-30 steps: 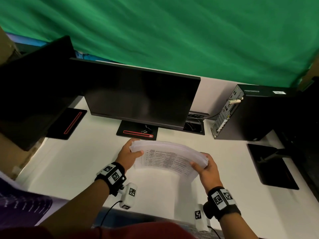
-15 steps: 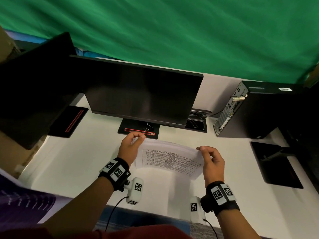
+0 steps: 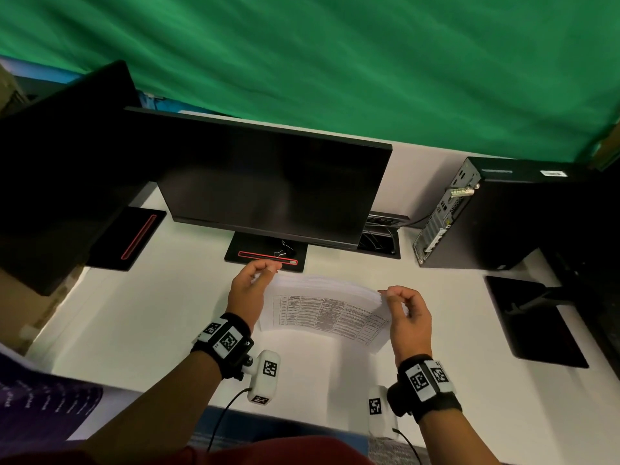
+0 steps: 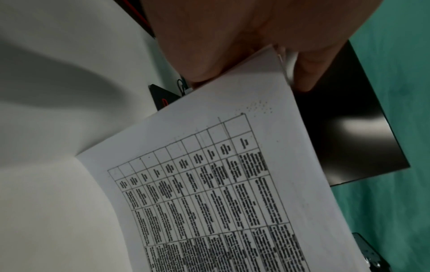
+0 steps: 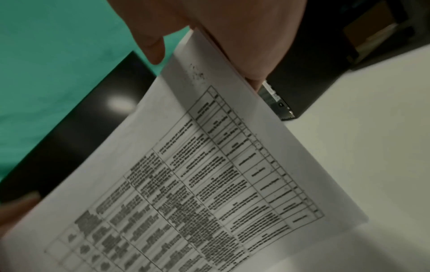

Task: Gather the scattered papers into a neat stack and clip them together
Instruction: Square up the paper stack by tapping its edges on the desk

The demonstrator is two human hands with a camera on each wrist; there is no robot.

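A stack of printed papers [image 3: 328, 313] with a table on its front sheet stands on its lower edge on the white desk [image 3: 151, 330], leaning away from me. My left hand [image 3: 265, 273] pinches the stack's upper left corner, thumb in front and fingers behind [image 4: 304, 73]. My right hand [image 3: 392, 297] grips the upper right edge, fingers curled round it [image 5: 253, 55]. The sheets [image 4: 209, 184] [image 5: 186, 174] look roughly squared. A black binder clip [image 3: 283, 250] lies on the centre monitor's base [image 3: 261, 255], just beyond my left hand.
A dark monitor [image 3: 268, 189] stands right behind the papers, and a second one [image 3: 67, 169] at the left. A black computer tower [image 3: 486, 216] and a flat black stand base [image 3: 536, 323] are at the right. A cable box [image 3: 379, 243] sits in the desk.
Both hands moved from cupping the bowed stack's top corners to its upper side edges. The stack dropped lower onto the desk and straightened.
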